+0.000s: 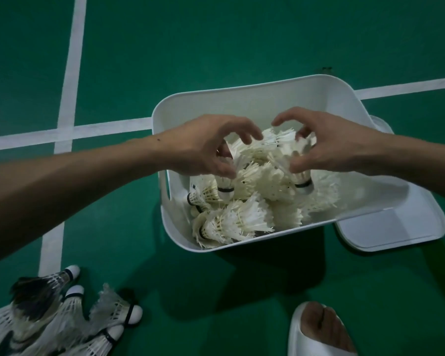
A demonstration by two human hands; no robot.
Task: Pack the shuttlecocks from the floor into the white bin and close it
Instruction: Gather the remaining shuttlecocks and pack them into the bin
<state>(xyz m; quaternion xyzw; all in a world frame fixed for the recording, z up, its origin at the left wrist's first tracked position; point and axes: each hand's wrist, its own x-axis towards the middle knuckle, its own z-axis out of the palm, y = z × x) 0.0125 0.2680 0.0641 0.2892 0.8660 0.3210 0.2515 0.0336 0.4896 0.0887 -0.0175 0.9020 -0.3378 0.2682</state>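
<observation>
The white bin (242,104) stands uncovered on the green floor, with several white feather shuttlecocks (237,222) piled inside. Both hands hover over its middle. My left hand (206,147) curls around a shuttlecock (225,187) that hangs cork down. My right hand (326,147) grips another shuttlecock (302,182) by its feathers, cork down as well. A bunch of feathers sits between the two hands. On the floor at the bottom left lies a heap of loose shuttlecocks (62,319), some with dark feathers.
The bin's white lid (396,227) lies flat on the floor at the bin's right side, partly under it. A foot in a white slipper (319,330) is at the bottom right. White court lines (70,73) cross the floor on the left.
</observation>
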